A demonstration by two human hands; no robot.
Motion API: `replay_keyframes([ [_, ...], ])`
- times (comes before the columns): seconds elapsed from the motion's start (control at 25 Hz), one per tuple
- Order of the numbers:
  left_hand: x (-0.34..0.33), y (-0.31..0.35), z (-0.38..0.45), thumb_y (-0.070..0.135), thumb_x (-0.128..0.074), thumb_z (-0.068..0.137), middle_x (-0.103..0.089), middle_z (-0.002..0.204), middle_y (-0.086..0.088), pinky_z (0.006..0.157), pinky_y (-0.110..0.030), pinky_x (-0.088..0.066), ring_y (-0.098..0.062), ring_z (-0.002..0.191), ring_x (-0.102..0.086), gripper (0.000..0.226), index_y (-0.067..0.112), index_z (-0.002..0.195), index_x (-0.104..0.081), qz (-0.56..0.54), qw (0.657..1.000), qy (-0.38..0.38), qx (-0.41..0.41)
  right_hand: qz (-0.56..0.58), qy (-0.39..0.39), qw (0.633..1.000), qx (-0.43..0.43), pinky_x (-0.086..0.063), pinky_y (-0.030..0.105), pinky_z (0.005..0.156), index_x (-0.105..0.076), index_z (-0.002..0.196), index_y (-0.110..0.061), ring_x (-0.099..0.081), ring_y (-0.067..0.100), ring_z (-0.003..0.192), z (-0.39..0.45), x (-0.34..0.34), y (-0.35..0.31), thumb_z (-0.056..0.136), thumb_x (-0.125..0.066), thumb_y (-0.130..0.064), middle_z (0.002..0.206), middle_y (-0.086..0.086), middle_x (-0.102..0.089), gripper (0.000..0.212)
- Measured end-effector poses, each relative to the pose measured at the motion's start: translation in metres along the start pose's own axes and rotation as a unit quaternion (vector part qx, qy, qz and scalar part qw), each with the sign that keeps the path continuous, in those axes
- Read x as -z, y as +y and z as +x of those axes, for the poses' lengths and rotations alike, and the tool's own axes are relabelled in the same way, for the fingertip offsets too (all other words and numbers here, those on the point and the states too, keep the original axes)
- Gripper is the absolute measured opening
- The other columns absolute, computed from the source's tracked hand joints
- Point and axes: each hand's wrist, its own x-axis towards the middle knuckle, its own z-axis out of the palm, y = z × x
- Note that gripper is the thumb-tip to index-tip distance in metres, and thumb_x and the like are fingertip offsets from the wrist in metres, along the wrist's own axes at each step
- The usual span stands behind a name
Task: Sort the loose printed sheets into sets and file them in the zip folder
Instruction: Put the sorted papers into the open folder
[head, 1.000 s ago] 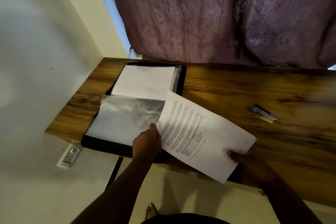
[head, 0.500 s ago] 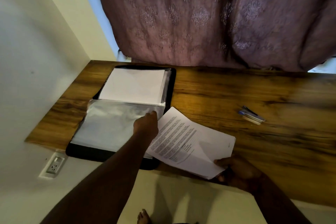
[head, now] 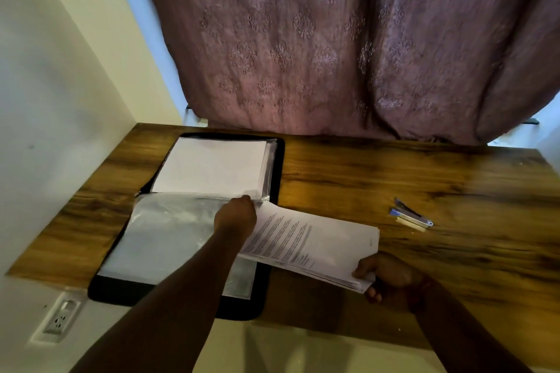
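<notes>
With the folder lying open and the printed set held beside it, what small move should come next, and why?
Probably lift the clear sleeve open at its top edge, where the left hand pinches it. The right hand holds the printed set angled toward that corner, not yet inside the zip folder.

I see a black zip folder [head: 274,160] lying open on the wood-grain table [head: 394,179]. My left hand [head: 235,216] reaches to the top edge of a clear plastic sleeve [head: 169,230], fingers hidden. My right hand [head: 386,277] pinches a stapled set of printed white sheets [head: 312,247] by one corner. A small blue-and-silver stapler [head: 412,217] lies well apart.
</notes>
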Motion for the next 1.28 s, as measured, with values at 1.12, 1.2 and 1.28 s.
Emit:
replay_keyframes([
  [1.12, 0.016, -0.002, -0.105, 0.027, -0.046, 0.095, -0.062, 0.117, -0.004, 0.088, -0.036, -0.054, -0.023, 0.103, -0.063, 0.036, 0.015, 0.129, -0.041, -0.122, 0.980, -0.154, -0.014, -0.085, 0.129, 0.972, 0.178, -0.051, 0.054, 0.092, -0.056, 0.127, -0.021, -0.064, 0.029, 0.104, 0.093, -0.048, -0.016, 0.093, -0.062, -0.029, 0.119, 0.009, -0.065, 0.035],
  [1.2, 0.018, -0.002, -0.110, 0.027, -0.044, 0.096, -0.061, 0.117, -0.005, 0.090, -0.038, -0.052, -0.024, 0.104, -0.062, 0.044, 0.015, 0.138, -0.035, -0.098, 0.983, -0.152, -0.002, -0.111, 0.067, 0.975, 0.179, -0.052, 0.048, 0.093, -0.051, 0.132, -0.020, -0.062, 0.027, 0.107, 0.093, -0.070, -0.019, 0.097, -0.056, -0.022, 0.123, 0.008, -0.063, 0.035],
  [1.28, 0.017, -0.001, -0.118, 0.027, -0.043, 0.098, -0.060, 0.122, -0.006, 0.090, -0.037, -0.050, -0.024, 0.107, -0.061, 0.054, 0.015, 0.148, -0.027, -0.070, 0.986, -0.150, 0.005, -0.142, 0.048, 0.976, 0.161, -0.054, 0.041, 0.084, -0.049, 0.132, -0.017, -0.062, 0.024, 0.103, 0.096, -0.077, -0.019, 0.099, -0.053, -0.016, 0.123, 0.009, -0.062, 0.033],
])
